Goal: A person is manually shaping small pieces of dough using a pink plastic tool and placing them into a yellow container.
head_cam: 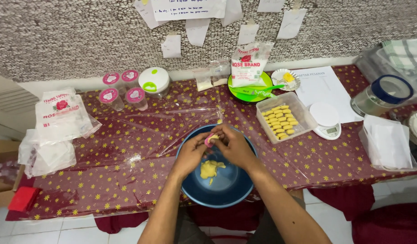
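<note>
hands: our left hand (190, 151) and right hand (233, 145) pinch a small pink mould (210, 139) with dough | place: above the blue bowl (189, 195), dough lump (210, 169) inside | risk: we judge the sticky piece may tear or drop short of the shaped-piece tray (263, 122)

Views: 1 — a head-worn camera only, so nothing is shared with another view.
Position: above the table's (127, 180) near edge, about midway along its length.
Direction: steeply downward and forward, toward the wall (82, 40) behind the table's far edge.
Nearness: close — both forearms enter from the bottom of the frame, and the blue bowl (226, 190) sits at the near edge just below the lens.
Coverage: nearly the table's whole length; wide lens, edges bowed.
</note>
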